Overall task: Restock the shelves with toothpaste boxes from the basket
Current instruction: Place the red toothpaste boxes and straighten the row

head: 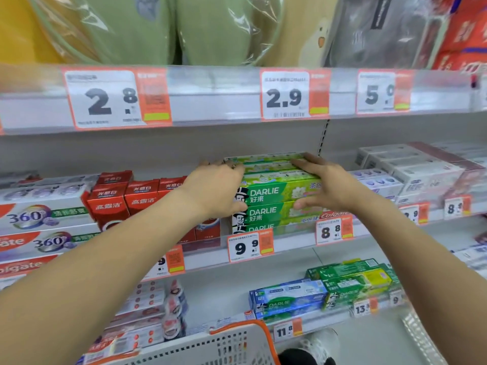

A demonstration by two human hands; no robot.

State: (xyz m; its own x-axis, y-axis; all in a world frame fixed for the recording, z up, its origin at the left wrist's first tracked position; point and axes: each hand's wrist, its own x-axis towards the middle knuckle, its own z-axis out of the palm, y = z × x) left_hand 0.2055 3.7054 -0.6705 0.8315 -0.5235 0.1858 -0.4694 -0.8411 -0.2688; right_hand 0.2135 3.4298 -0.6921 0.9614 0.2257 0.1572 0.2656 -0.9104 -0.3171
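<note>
Through the head camera, I am reaching both arms to the middle shelf (290,243), where the green Darlie toothpaste boxes (279,196) are sitting in a stack, long sides facing me, above the 9.9 price tag (250,247). My left hand (218,191) is lying against the left end of the stack, its fingers (210,163) reaching over the top box and the thumb lower on the front face. My right hand (324,185) is doing the same at the right end, fingers (303,162) stretched flat along the top box, thumb against the front. Both hands are straight-fingered and pressing, not curling round anything; I am squaring the pile between my palms rather than holding a box.

These are thin cardboard cartons, I am judging: light, stiff along their length, glossy enough to slide on one another, and easy to dent at the end flaps. Taking one by the long side faces near the middle looks safer than squeezing the ends.

Left of the stack, red toothpaste boxes (123,198) are standing upright, touching it or nearly so. The white basket (216,346) with an orange rim is sitting low and near me; I cannot tell how many boxes are left inside it.
</note>
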